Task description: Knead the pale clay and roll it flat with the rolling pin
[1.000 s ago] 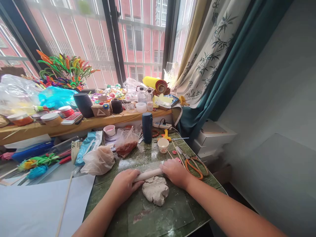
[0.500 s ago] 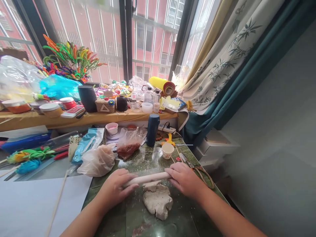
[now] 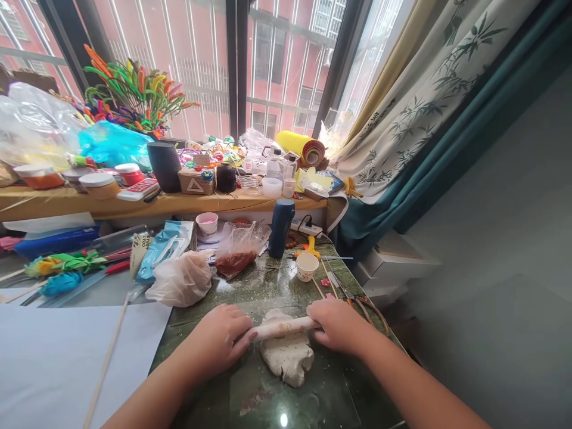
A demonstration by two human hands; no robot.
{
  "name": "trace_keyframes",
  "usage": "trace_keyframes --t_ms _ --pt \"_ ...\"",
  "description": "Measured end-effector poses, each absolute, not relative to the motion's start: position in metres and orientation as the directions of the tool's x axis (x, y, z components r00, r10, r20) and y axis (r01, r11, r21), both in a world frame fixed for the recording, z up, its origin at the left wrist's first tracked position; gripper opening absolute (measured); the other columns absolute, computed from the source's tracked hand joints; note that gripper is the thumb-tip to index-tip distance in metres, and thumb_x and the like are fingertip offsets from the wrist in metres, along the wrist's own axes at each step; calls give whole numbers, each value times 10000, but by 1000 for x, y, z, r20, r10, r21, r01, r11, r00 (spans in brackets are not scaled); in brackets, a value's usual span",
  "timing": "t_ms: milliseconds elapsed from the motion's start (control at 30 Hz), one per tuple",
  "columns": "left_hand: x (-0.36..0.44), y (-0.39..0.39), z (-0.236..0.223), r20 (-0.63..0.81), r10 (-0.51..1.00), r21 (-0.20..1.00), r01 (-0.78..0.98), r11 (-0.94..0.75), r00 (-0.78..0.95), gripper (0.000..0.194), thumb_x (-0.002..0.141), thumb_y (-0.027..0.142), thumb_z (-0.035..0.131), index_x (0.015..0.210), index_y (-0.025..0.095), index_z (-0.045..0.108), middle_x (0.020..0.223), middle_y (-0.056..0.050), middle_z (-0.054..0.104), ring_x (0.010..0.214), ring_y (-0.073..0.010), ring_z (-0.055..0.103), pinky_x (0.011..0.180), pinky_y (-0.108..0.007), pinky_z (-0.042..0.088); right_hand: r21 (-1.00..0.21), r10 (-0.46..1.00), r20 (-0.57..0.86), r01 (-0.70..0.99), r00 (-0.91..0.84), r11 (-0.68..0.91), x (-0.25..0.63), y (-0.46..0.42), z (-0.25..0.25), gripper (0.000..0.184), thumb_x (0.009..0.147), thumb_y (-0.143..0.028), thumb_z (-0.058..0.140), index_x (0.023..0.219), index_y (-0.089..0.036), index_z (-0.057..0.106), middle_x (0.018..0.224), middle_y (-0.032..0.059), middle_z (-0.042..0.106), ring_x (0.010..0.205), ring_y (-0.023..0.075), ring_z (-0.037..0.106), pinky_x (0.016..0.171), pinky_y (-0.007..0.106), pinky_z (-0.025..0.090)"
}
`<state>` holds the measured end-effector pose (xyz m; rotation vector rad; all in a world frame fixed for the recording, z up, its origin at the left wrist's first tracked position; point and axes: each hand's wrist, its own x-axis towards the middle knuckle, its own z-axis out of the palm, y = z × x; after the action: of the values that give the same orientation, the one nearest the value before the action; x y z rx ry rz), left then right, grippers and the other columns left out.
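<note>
A pale rolling pin (image 3: 286, 327) lies across a flattened lump of greyish clay (image 3: 288, 357) on the dark green table. Clay shows on both the far and near sides of the pin, and cracks run through its near edge. My left hand (image 3: 226, 335) is closed around the pin's left end. At the other end my right hand (image 3: 333, 325) grips it with curled fingers. Patches of clay stick to the middle of the pin.
Beyond the clay stand a paper cup (image 3: 307, 267), a dark blue bottle (image 3: 281, 229), a bag of reddish-brown material (image 3: 236, 256) and a crumpled plastic bag (image 3: 181, 280). Scissors (image 3: 364, 307) lie at the right edge. White paper (image 3: 67, 357) covers the left side.
The rolling pin has come nearer to me, from the clay's far edge onto its upper part, with both hands holding it. More clay now shows beyond the pin. The camera view has shifted slightly.
</note>
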<state>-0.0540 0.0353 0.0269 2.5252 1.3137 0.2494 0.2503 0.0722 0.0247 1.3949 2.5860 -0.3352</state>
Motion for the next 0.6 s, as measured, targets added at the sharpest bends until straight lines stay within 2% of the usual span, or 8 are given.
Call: trace_keyframes --t_ms 100,167,300,600 --pt "-41 29 36 -42 852 265 828 -495 522 175 965 385 554 1006 269 678 968 -56 742 895 -276 668 810 -383 450 -93 788 -264 828 -556 553 244 77 26 97 778 -217 634 864 -188 670 990 111 730 974 298 677 936 434 459" --pt "-31 26 38 -96 881 249 868 -429 463 196 901 402 650 1048 272 662 1048 -62 748 955 -304 677 844 -400 451 -75 791 -285 836 -541 544 240 80 25 132 765 -223 653 881 -178 694 984 127 741 968 318 693 911 442 475" --pt "-16 25 30 -124 917 211 913 -350 380 282 965 505 544 986 240 638 1021 -91 732 947 -307 668 804 -393 445 -38 812 -332 867 -481 498 234 86 18 188 773 -248 672 938 -176 727 975 135 762 945 334 722 889 454 490" --pt "-16 40 11 -112 928 145 929 -339 356 333 1028 467 428 881 224 603 943 -91 703 886 -298 635 746 -380 418 -27 821 -359 884 -444 466 229 99 7 218 822 -343 649 940 -182 736 980 141 765 920 335 728 788 409 505"
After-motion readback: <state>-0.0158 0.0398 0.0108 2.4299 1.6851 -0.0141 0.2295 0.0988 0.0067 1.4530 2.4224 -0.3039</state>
